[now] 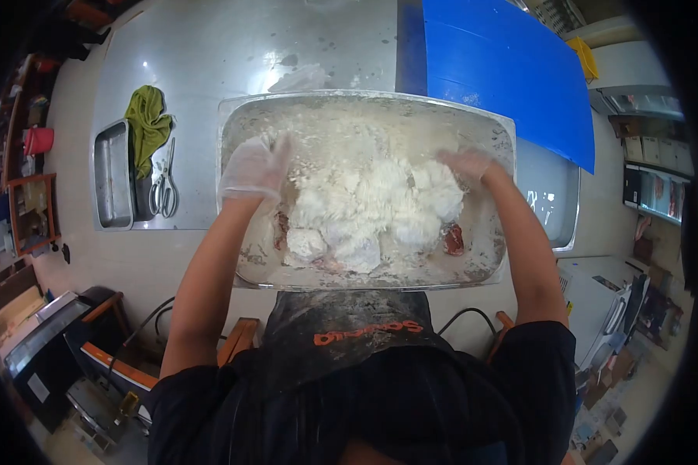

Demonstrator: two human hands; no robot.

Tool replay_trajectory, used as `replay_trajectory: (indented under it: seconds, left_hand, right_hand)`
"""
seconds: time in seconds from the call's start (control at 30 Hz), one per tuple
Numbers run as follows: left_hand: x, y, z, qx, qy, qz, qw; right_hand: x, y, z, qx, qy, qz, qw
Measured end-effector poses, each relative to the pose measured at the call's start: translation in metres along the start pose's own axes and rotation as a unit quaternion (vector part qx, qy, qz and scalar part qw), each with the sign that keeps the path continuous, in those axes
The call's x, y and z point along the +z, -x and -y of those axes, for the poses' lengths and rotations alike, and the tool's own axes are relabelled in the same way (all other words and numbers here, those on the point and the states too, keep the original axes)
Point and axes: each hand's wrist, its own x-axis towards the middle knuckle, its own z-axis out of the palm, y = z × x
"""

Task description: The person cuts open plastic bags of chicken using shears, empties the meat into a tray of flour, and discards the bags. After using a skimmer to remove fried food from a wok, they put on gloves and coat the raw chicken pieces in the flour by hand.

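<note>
A large rectangular metal tub (368, 94) holds white flour (380, 186) with several flour-coated lumps in it. Bits of dark red, meat-like pieces (454, 239) show through near the front. My left hand (256, 167), in a clear plastic glove, is over the tub's left side, fingers stretched up and apart from any object. At the right side my right hand (469, 164), also gloved, reaches over the flour with fingers extended inward, blurred by motion. Neither hand visibly grips anything.
On the steel table (186, 46), left of the tub, are a small metal tray (115, 178), a green cloth (147, 124) and scissors (164, 190). A blue board (504, 70) lies at the back right, partly over another metal container (554, 194).
</note>
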Motion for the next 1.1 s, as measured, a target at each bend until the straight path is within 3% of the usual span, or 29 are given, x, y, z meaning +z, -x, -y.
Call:
replay_trajectory:
  seconds: [0.07,0.17,0.27,0.33,0.43,0.5,0.57,0.6,0.67,0.73,0.77,0.83,0.87,0.93,0.97,1.0,1.03,1.1]
  left_hand:
    - [0.025,-0.008,0.021,0.06,-0.185,0.094,0.976]
    - [0.069,-0.016,0.048,0.118,-0.186,0.24,0.945]
    - [0.087,-0.022,0.059,0.117,0.034,0.353,0.928]
    - [0.1,-0.022,0.065,0.069,0.252,0.402,0.877]
    - [0.117,-0.013,0.058,-0.02,0.539,0.44,0.718]
    - [0.118,-0.001,0.048,-0.063,0.654,0.45,0.605]
    - [0.115,0.006,0.039,-0.046,0.682,0.448,0.576]
    - [0.113,0.004,0.036,-0.018,0.677,0.44,0.589]
    - [0.127,-0.015,0.036,0.225,0.56,0.331,0.725]
    - [0.115,-0.01,0.028,0.37,0.375,0.222,0.82]
    - [0.083,0.008,0.013,0.398,0.262,0.179,0.861]
    - [0.068,0.017,0.004,0.394,0.227,0.16,0.876]
    - [0.074,0.016,0.006,0.363,0.308,0.188,0.859]
    - [0.071,0.015,0.005,0.374,0.259,0.147,0.878]
    - [0.059,0.016,0.006,0.409,0.127,0.073,0.9]
    - [0.053,0.013,0.01,0.416,0.127,0.037,0.9]
    - [0.047,0.01,0.013,0.422,0.127,0.0,0.898]
    - [0.037,-0.007,0.02,0.379,0.384,0.008,0.842]
  right_hand:
    - [0.023,-0.006,-0.001,0.063,0.002,0.018,0.998]
    - [0.06,-0.009,-0.01,0.046,-0.195,0.03,0.979]
    - [0.104,-0.007,0.001,0.004,-0.412,0.051,0.91]
    - [0.13,-0.011,0.016,-0.022,-0.516,0.064,0.854]
    - [0.152,-0.024,0.028,-0.067,-0.597,0.069,0.797]
    - [0.156,-0.031,0.032,-0.099,-0.609,0.077,0.783]
    - [0.156,-0.031,0.033,-0.13,-0.606,0.091,0.78]
    - [0.155,-0.028,0.035,-0.145,-0.599,0.097,0.781]
    - [0.147,-0.017,0.039,-0.175,-0.58,0.109,0.788]
    - [0.139,-0.002,0.048,-0.2,-0.554,0.124,0.799]
    - [0.133,0.01,0.054,-0.214,-0.537,0.131,0.805]
    - [0.117,0.036,0.07,-0.241,-0.499,0.134,0.821]
    - [0.11,0.049,0.078,-0.254,-0.482,0.135,0.828]
    - [0.098,0.075,0.094,-0.256,-0.41,0.089,0.871]
    - [0.094,0.087,0.103,-0.245,-0.344,0.042,0.905]
    - [0.084,0.097,0.109,-0.216,-0.137,-0.041,0.966]
    - [0.073,0.106,0.115,-0.164,0.078,-0.108,0.977]
    - [0.051,0.096,0.093,-0.118,0.103,-0.125,0.98]
